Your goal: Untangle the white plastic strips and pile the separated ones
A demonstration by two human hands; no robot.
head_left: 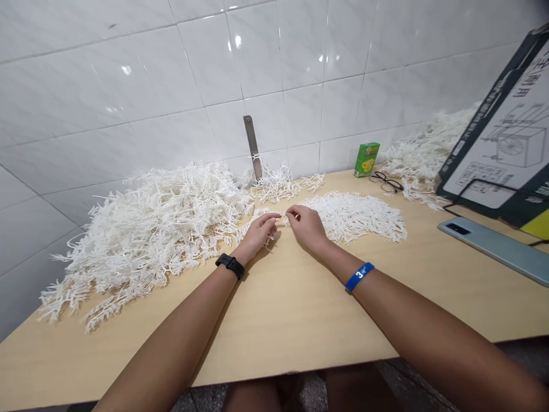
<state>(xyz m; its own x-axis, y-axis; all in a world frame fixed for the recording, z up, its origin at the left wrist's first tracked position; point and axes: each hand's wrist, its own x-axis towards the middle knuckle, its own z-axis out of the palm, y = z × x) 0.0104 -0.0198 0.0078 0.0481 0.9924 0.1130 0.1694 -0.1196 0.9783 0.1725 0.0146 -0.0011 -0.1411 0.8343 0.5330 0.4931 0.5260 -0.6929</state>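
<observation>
My left hand (259, 232), a black band on its wrist, is closed on a white branching plastic piece, of which only bits show at the fingers. Facing it, my right hand (307, 226) is pinched, thumb against fingertips; what lies in the pinch is too small to make out. The fingertips of both hands nearly meet above the table. A large heap of white branching plastic pieces (171, 212) rises to the left of my left hand. Directly behind and right of my right hand spreads a flatter, neater pile of white strands (355, 214).
Against the tiled wall stands a metal strip (252, 146), beside a small white clump (274, 183). Rightward are a green box (366, 160), eyeglasses (388, 182), another white heap (433, 143), a large printed carton (506, 143) and a phone (497, 249) on the wooden table (283, 320).
</observation>
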